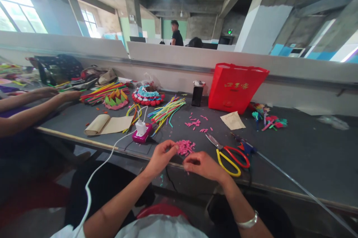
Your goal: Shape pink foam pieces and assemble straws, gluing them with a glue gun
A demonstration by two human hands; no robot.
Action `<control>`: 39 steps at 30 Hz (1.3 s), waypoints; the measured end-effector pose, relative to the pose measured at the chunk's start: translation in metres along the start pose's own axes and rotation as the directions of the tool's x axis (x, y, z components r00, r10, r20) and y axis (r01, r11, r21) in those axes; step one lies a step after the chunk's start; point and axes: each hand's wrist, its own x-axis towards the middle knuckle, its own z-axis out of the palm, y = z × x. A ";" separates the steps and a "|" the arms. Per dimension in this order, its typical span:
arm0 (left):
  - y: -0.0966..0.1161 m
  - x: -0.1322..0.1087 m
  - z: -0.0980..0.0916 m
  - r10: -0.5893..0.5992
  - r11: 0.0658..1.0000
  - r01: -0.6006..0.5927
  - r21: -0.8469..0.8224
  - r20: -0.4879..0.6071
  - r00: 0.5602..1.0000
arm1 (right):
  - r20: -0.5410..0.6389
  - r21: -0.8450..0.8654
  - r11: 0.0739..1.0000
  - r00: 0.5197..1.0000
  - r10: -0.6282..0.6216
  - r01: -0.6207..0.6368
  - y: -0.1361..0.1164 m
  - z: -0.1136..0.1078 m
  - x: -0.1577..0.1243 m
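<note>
A small pile of short pink pieces [187, 148] lies near the front edge of the dark table. At its left side is my left hand [162, 158], thumb and forefinger pressed together; I cannot make out whether a piece is between them. My right hand [203, 165] is closed in a pinch at the table edge, its fingertips slightly blurred and what they hold unclear. More pink bits [192, 123] are scattered behind the pile. Right of my hands lie large scissors [228, 154] with one red and one yellow handle, blades slightly apart.
A white charger on a magenta power socket [142, 133] trails a cable to my left. Behind are colored stems [167, 109], brown paper [116, 124], a red bag [236, 87] and a phone [197, 95]. A thin rod [293, 180] crosses the right. Another person's arms [36, 109] reach in from the left.
</note>
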 end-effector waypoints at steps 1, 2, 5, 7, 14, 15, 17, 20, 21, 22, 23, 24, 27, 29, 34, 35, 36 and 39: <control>-0.001 -0.001 -0.001 0.004 1.000 -0.004 0.000 -0.001 1.000 | -0.043 -0.046 0.999 0.999 -0.031 0.028 -0.002 0.002 0.000; -0.001 -0.001 -0.001 0.009 1.000 -0.009 0.002 -0.002 1.000 | -0.105 -0.078 0.996 0.993 -0.060 0.052 -0.004 0.003 0.001; 0.001 -0.003 0.001 0.024 0.999 -0.024 0.037 0.002 1.000 | -0.244 -0.070 0.996 0.967 -0.078 0.063 -0.004 0.006 0.005; 0.003 -0.005 0.005 0.047 0.996 -0.048 0.078 0.020 0.999 | -0.297 -0.033 0.998 0.953 -0.057 0.049 -0.002 0.008 0.009; 0.005 -0.007 0.008 0.090 0.987 -0.094 0.127 0.034 0.995 | -0.377 -0.007 0.999 0.926 -0.034 0.034 0.004 0.006 0.009; 0.004 -0.006 0.006 0.069 0.993 -0.069 0.094 0.006 0.998 | -0.394 -0.005 1.000 0.919 -0.027 0.028 0.005 0.002 0.008; 0.003 -0.005 0.003 0.009 1.000 -0.009 0.013 -0.034 0.999 | -0.423 0.007 1.000 0.906 -0.011 0.015 0.007 -0.003 0.007; 0.001 -0.005 0.002 -0.033 0.998 0.032 -0.053 -0.026 0.999 | -0.440 0.024 1.000 0.898 0.000 0.012 0.008 -0.001 0.008; 0.001 -0.006 0.005 -0.029 0.998 0.028 -0.055 -0.018 0.999 | -0.442 0.024 1.000 0.897 -0.003 0.015 0.007 0.003 0.009; 0.001 -0.007 0.007 -0.022 0.998 0.022 -0.054 -0.012 1.000 | -0.443 0.022 1.000 0.896 -0.006 0.018 0.007 0.007 0.011; 0.000 -0.008 0.011 -0.017 0.998 0.017 -0.054 -0.010 1.000 | -0.445 0.017 1.000 0.896 -0.011 0.020 0.006 0.011 0.012; 0.000 -0.009 0.014 -0.015 0.998 0.015 -0.054 -0.012 1.000 | -0.446 0.011 1.000 0.895 -0.014 0.021 0.006 0.016 0.013; -0.004 -0.010 0.022 -0.013 0.999 0.011 -0.051 -0.048 0.999 | -0.447 -0.010 1.000 0.894 -0.018 0.016 0.005 0.023 0.016; -0.006 -0.010 0.024 -0.010 0.999 0.006 -0.044 -0.072 0.997 | -0.448 -0.031 0.999 0.893 -0.025 0.013 0.004 0.023 0.015; -0.010 -0.010 0.024 -0.014 0.998 0.010 -0.056 -0.078 0.997 | -0.433 -0.107 0.994 0.899 -0.065 0.020 0.001 0.022 0.013; -0.010 -0.011 0.025 -0.016 0.998 0.011 -0.057 -0.081 0.997 | -0.426 -0.122 0.992 0.902 -0.072 0.022 0.001 0.023 0.013; -0.010 -0.012 0.025 -0.017 0.998 0.013 -0.058 -0.080 0.997 | -0.418 -0.135 0.990 0.905 -0.080 0.025 0.001 0.024 0.013; -0.009 -0.013 0.025 -0.015 0.999 0.011 -0.046 -0.076 0.997 | -0.389 -0.168 0.985 0.916 -0.104 0.040 0.000 0.025 0.012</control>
